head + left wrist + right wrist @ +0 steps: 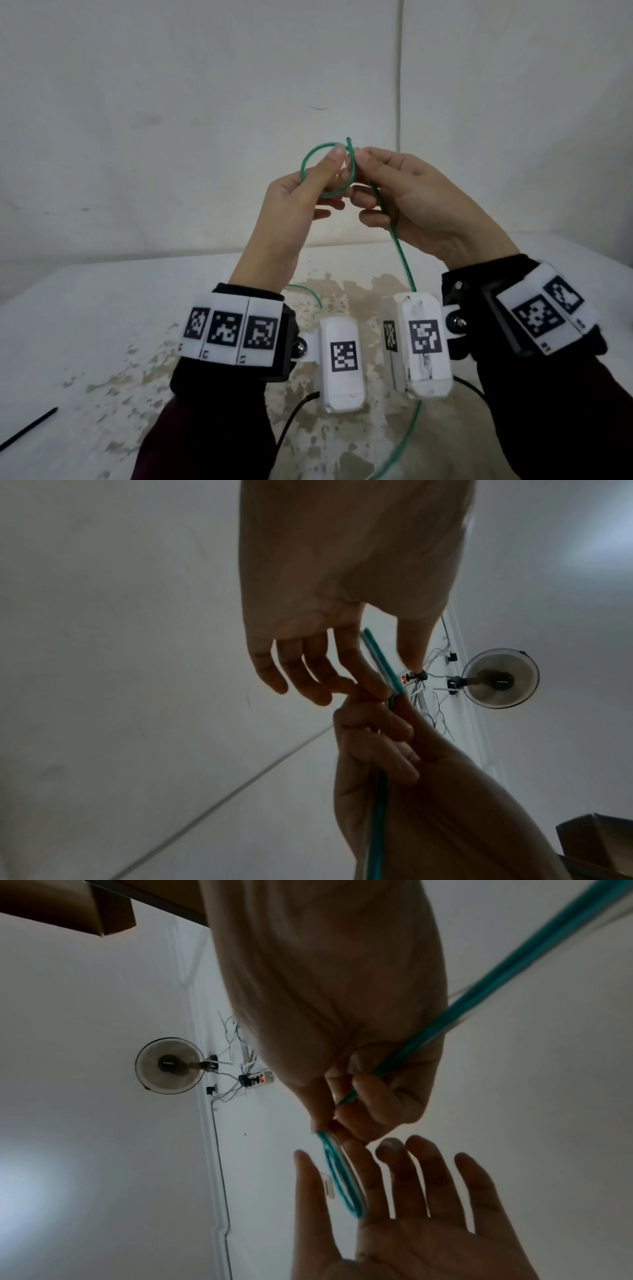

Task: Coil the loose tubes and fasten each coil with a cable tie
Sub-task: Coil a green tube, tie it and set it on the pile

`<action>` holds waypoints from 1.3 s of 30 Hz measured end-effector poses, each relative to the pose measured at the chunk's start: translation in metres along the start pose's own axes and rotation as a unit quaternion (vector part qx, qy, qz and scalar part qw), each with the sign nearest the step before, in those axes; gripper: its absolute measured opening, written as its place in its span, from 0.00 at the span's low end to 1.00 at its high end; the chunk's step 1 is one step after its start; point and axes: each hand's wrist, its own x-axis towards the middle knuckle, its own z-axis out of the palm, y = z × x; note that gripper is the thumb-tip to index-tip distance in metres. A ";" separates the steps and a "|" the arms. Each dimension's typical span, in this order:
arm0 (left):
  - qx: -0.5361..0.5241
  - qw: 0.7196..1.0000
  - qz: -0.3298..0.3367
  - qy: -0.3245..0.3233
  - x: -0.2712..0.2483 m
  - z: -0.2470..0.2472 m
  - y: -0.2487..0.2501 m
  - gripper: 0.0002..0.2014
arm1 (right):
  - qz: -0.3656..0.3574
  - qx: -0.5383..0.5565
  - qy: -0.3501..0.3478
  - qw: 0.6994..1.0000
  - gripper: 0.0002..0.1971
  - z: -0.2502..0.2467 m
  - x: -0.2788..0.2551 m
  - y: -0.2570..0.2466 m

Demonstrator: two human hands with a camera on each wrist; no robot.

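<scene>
I hold a thin green tube (399, 246) up in front of the wall with both hands. Its top end is bent into a small loop (306, 161). The loop sits between the thumb and forefinger of my left hand (322, 181), whose fingers are straight and spread in the right wrist view (411, 1218). My right hand (368, 171) pinches the tube where the loop (339, 1175) closes, with a short end sticking up. The rest of the tube runs down through the right palm (479, 993) to the table. A thin black cable tie (30, 428) lies at the table's near left.
The white table (102, 325) has a worn, stained patch in the middle, where more green tube (308, 291) lies. A white wall stands close behind. The wrist views show a wall fan (500, 679), a power strip with cables, and a cardboard box (599, 840).
</scene>
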 end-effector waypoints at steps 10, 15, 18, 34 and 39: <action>0.028 0.995 0.056 -0.077 -0.001 0.003 -0.004 0.17 | 0.044 -0.216 -0.077 0.972 0.14 -0.017 -0.015 -0.014; 0.006 0.985 -0.026 -0.171 -0.001 -0.010 -0.006 0.16 | 0.048 -0.277 -0.061 0.958 0.12 -0.018 -0.018 -0.016; 0.044 0.982 -0.026 -0.180 -0.002 -0.015 -0.003 0.15 | 0.068 -0.258 -0.057 0.962 0.12 -0.017 -0.018 -0.015; 0.022 0.998 -0.002 -0.054 0.000 -0.015 -0.003 0.14 | 0.049 -0.250 0.013 0.967 0.17 -0.008 -0.009 -0.011; 0.023 0.996 0.055 0.071 0.003 -0.003 -0.008 0.12 | 0.099 -0.193 0.005 0.976 0.20 0.000 -0.006 -0.003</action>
